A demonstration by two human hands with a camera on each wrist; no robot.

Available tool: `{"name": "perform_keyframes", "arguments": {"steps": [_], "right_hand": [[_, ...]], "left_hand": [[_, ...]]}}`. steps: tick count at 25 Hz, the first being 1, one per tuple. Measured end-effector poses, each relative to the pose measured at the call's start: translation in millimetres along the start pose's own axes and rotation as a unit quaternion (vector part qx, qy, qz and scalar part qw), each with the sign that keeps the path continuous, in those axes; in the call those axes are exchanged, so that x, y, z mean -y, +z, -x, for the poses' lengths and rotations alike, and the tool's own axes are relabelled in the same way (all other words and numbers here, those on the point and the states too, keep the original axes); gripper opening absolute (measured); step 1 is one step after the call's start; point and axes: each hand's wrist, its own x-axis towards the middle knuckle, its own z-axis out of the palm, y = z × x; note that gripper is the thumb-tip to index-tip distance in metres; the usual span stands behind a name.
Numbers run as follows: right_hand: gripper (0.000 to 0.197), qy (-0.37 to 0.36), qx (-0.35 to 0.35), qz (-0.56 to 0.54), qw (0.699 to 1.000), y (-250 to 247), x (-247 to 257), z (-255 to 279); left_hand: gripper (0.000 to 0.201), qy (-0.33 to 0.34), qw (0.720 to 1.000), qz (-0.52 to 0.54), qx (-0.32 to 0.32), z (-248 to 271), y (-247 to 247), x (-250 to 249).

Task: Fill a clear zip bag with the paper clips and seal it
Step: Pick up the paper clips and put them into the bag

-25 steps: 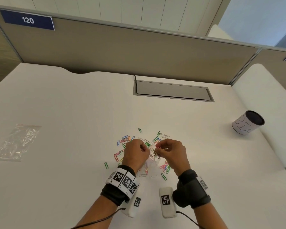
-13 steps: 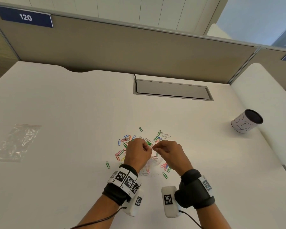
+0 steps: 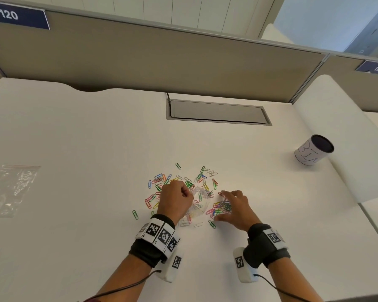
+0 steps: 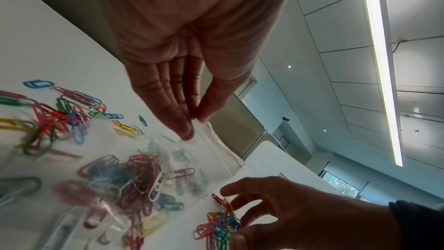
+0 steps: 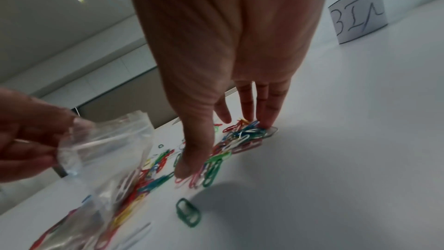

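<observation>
A clear zip bag (image 3: 198, 205) with a red seal line lies on the white desk, part filled with coloured paper clips (image 4: 141, 174). My left hand (image 3: 189, 192) pinches the bag's open mouth edge between thumb and fingers (image 4: 185, 130) and lifts it. Loose clips (image 3: 159, 182) are scattered around and behind the bag. To the right of the bag my right hand (image 3: 224, 205) is spread over a clump of clips (image 5: 242, 136), thumb on its near side and fingertips (image 5: 266, 123) on its far side, touching the desk. A single green clip (image 5: 188, 212) lies nearer to me.
A second, empty zip bag (image 3: 11, 188) lies flat at the far left. A white cup with a dark rim (image 3: 313, 152) stands at the right near a raised white panel. A grey cable hatch (image 3: 218, 113) is set in the desk ahead, before the partition.
My right hand has left the bag's mouth and moved right and down onto a clump of clips on the desk. My left hand still holds the bag's edge.
</observation>
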Motion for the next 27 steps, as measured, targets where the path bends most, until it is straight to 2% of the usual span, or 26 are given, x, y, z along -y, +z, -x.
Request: {"name": "perform_keyframes", "arguments": {"steps": [3,5,7,9,12,15,19,21,23,25,27], "right_hand": [[0.088,-0.028,-0.007,0.051,0.998,7.9,4.1,1.8],[0.070,-0.046,-0.033,0.077,0.995,15.5,4.2,1.4],[0.042,-0.053,-0.077,0.045,0.995,22.4,4.4,-0.9],[0.024,-0.058,-0.103,0.028,0.993,27.0,4.9,-3.9],[0.011,-0.055,-0.112,0.021,0.992,27.6,8.4,-8.2],[0.007,-0.020,-0.115,-0.011,0.993,21.9,10.1,-10.7],[0.013,0.041,-0.145,-0.144,0.978,13.2,3.2,-7.9],[0.009,0.052,-0.149,-0.223,0.962,6.2,4.4,-2.6],[0.006,0.041,-0.138,-0.347,0.927,-5.5,14.6,6.1],[0.012,0.007,-0.100,-0.443,0.891,-17.9,30.8,14.7],[0.012,-0.027,-0.058,-0.471,0.880,-25.9,47.9,19.4]], "left_hand": [[0.007,-0.001,1.000,0.002,-0.002,-1.2,1.4,0.6],[0.007,0.000,1.000,0.004,0.000,-1.4,2.2,0.1],[0.006,0.002,1.000,0.003,0.001,-1.7,2.7,0.0],[0.006,0.002,1.000,-0.002,0.002,-1.7,3.0,-0.4],[0.006,0.002,1.000,-0.003,0.001,-2.0,3.8,-0.9],[0.006,0.002,1.000,-0.002,0.001,-0.7,4.1,-1.3],[0.006,-0.005,1.000,0.002,-0.006,-0.5,3.3,-0.1],[0.005,-0.007,1.000,0.002,-0.007,-0.1,3.4,0.2],[0.006,-0.007,1.000,0.001,-0.006,0.5,3.9,-0.4],[0.006,-0.007,1.000,-0.003,-0.004,0.7,3.9,-1.8],[0.007,-0.008,1.000,-0.007,-0.009,0.5,3.9,-2.6]]}}
